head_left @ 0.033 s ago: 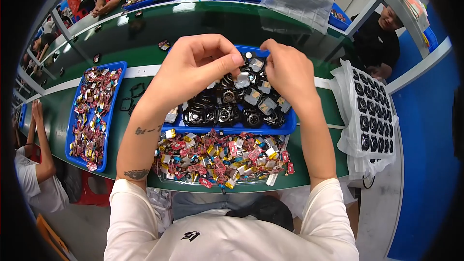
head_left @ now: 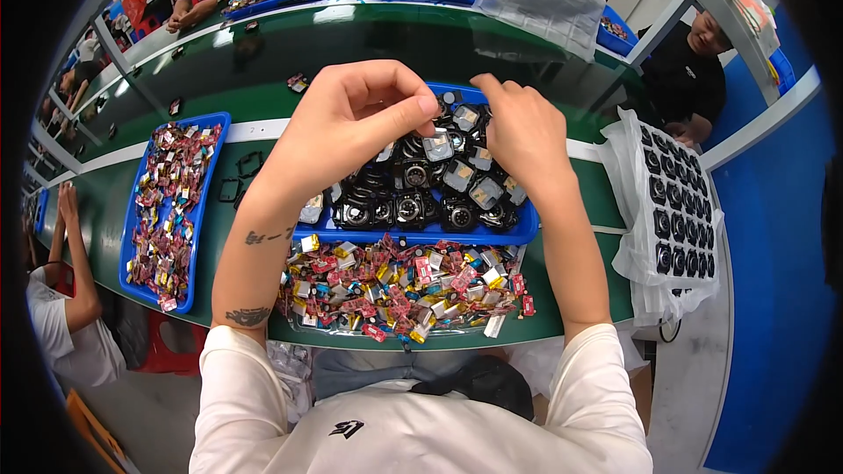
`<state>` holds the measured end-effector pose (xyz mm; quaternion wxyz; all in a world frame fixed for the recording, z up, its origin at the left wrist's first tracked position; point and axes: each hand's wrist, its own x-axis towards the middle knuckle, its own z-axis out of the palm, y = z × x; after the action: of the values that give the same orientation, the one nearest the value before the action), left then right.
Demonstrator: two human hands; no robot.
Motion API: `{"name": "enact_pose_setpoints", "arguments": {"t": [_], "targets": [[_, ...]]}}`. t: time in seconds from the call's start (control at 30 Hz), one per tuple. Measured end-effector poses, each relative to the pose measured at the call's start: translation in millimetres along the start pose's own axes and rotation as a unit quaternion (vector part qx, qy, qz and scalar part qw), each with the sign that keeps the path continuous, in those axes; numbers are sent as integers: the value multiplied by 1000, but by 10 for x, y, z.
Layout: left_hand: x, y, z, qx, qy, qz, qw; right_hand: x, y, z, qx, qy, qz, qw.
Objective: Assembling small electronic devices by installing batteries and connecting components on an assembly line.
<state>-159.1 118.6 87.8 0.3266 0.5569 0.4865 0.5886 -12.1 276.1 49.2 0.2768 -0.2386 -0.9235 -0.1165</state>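
My left hand [head_left: 351, 123] is raised over a blue tray [head_left: 351, 235], thumb and forefinger pinched together; what they grip, if anything, is hidden. My right hand [head_left: 529, 132] faces it across a small gap, its fingers bent inward, their tips out of sight. Under both hands the tray holds a heap of black watch-like casings [head_left: 410, 208] with round dials; some lie turned with grey square backs [head_left: 458, 175] up. Just below the left fingertips rests one silver-grey square back [head_left: 437, 146]. Nearer me spreads a pile of small red circuit boards with silver and yellow pieces [head_left: 395, 285].
At left stands another blue tray [head_left: 205, 211] of similar small boards. Black frames [head_left: 249, 163] lie between the trays. On the right, a white-lined tray [head_left: 620, 237] carries rows of black casings. Co-workers sit at left [head_left: 75, 333], at right [head_left: 680, 79] and across the green table.
My right hand has shifted very slightly, its fingertips tilting a little. The small round white spot between my hands now looks grey. My left hand has barely moved.
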Motion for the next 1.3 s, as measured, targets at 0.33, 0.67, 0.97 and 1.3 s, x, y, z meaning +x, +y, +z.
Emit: {"name": "enact_pose_setpoints", "arguments": {"t": [0.33, 0.67, 0.97, 1.3], "targets": [[-3, 48, -83, 52, 76, 24, 995, -71, -79, 364, 110, -107, -53, 987], [2, -51, -44, 61, 93, -34, 993, 126, -160, 34, 590, -133, 140, 784], [52, -173, 39, 221, 131, -42, 965, 68, -281, -213, 645, -74, 136, 748], [46, -159, 53, 234, 145, -44, 960, 35, -327, -243, 629, -60, 126, 765]]}}
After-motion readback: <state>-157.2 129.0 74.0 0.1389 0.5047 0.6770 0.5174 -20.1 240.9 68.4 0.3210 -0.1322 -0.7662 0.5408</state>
